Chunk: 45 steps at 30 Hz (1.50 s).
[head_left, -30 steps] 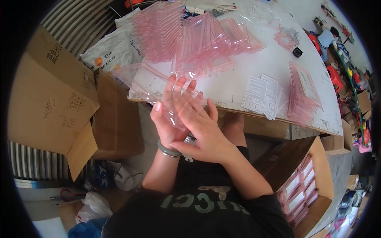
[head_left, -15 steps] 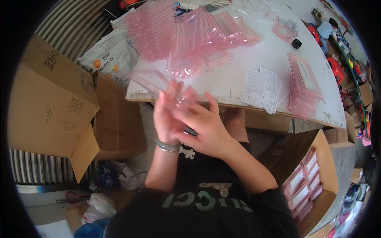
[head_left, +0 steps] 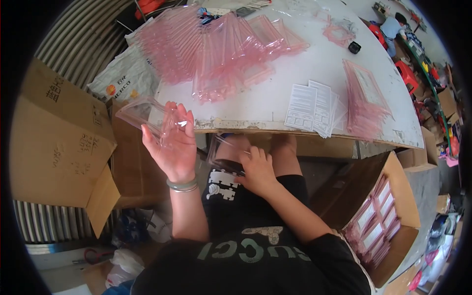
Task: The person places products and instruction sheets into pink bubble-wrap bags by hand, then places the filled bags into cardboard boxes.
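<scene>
On the left, my left hand (head_left: 173, 150) is turned palm up beside the table edge. A clear pink-edged plastic pouch (head_left: 142, 114) rests across its palm and fingers, its far end sticking out to the left. Over my lap, my right hand (head_left: 258, 169) has its fingers closed on another clear plastic pouch (head_left: 214, 151), low in front of the table edge. On the table lies a large fanned heap of pink-edged pouches (head_left: 221, 54). Printed white sheets (head_left: 301, 105) are spread near the front edge, beside a stack of pouches with sheets inside (head_left: 366, 98).
The white table (head_left: 275, 115) has a worn front edge. To the right stands an open carton (head_left: 405, 246) packed with filled pouches. Large cartons (head_left: 64, 137) stand at the left. A small black object (head_left: 354, 47) sits farther back on the table. A person (head_left: 392, 30) is in the background.
My hands were together over the pouches and have moved apart. The left went left with one pouch; the right went down toward my lap with another.
</scene>
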### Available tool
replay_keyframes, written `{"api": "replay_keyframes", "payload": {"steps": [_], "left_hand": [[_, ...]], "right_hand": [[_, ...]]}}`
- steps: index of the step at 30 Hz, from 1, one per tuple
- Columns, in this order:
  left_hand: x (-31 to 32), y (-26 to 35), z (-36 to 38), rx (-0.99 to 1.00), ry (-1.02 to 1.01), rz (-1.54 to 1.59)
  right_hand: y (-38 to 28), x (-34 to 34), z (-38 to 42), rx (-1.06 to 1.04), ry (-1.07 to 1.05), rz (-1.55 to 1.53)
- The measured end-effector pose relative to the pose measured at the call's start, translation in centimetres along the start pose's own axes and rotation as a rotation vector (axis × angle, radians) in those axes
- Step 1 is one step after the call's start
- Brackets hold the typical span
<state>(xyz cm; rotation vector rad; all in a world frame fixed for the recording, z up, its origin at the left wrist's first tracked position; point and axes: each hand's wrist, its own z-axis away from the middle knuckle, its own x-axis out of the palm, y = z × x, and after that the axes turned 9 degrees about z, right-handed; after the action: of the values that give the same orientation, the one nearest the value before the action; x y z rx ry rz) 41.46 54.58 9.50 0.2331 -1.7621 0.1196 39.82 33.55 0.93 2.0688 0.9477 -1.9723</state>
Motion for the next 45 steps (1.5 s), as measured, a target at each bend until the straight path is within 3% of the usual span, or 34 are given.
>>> {"api": "replay_keyframes", "payload": {"steps": [3,6,9,12,16,19,21,24,25,30,32,35,38,40,42,43,45], "left_hand": [[0.6,-0.2,-0.6,-0.018,-0.057,-0.001],[0.6,0.3,-0.1,0.000,-0.048,-0.007],[0.5,0.1,-0.3,-0.052,-0.075,0.033],[0.6,0.4,-0.1,-0.029,-0.099,0.007],[0.9,0.3,-0.1,-0.039,-0.133,0.034],[1.1,-1.1,0.1,-0.070,-0.100,0.016],[1.2,-1.5,0.3,-0.100,-0.085,0.000],[1.1,-1.4,0.4,-0.118,-0.068,-0.010],[0.8,-1.4,0.5,-0.122,-0.065,0.002],[0.0,-2.0,0.2,-0.178,-0.022,0.041],[-0.2,-2.8,-0.1,-0.205,0.014,0.043],[0.0,-4.0,-0.2,-0.201,0.049,0.011],[-0.6,-4.2,-0.1,-0.202,0.076,0.021],[-0.4,-5.1,-0.1,-0.245,0.106,0.088],[-0.5,-5.1,-0.6,-0.260,0.159,0.133],[-0.3,-5.4,-0.9,-0.259,0.193,0.162],[0.0,-4.1,-0.8,-0.220,0.154,0.137]], "right_hand": [[0.7,3.3,-0.2,0.052,0.127,-0.115],[2.2,3.6,0.0,-0.244,0.221,-0.137],[2.1,0.9,0.2,-0.341,0.117,-0.191],[0.6,-7.0,0.9,-0.295,0.453,-0.237],[0.9,-15.4,-1.0,0.094,0.734,0.071],[1.2,-14.6,-6.6,0.246,0.460,0.154],[0.3,-13.5,-8.4,0.093,0.253,-0.069],[1.4,-11.7,-7.0,0.027,0.600,-0.163],[3.1,-12.1,-6.0,0.050,0.562,-0.181],[12.1,-11.2,-1.9,0.184,0.036,0.400],[12.9,-10.6,-1.6,0.120,0.137,0.407],[13.5,-11.0,-2.6,-0.149,0.237,0.493],[12.6,-13.5,-4.4,-0.234,0.359,0.514],[12.5,-15.3,-5.0,-0.354,0.611,0.552],[12.7,-19.2,-5.4,-0.123,0.774,0.726],[10.3,-21.5,-4.3,-0.056,1.037,0.251],[6.6,-22.7,-2.8,-0.024,1.230,-0.358]]}}
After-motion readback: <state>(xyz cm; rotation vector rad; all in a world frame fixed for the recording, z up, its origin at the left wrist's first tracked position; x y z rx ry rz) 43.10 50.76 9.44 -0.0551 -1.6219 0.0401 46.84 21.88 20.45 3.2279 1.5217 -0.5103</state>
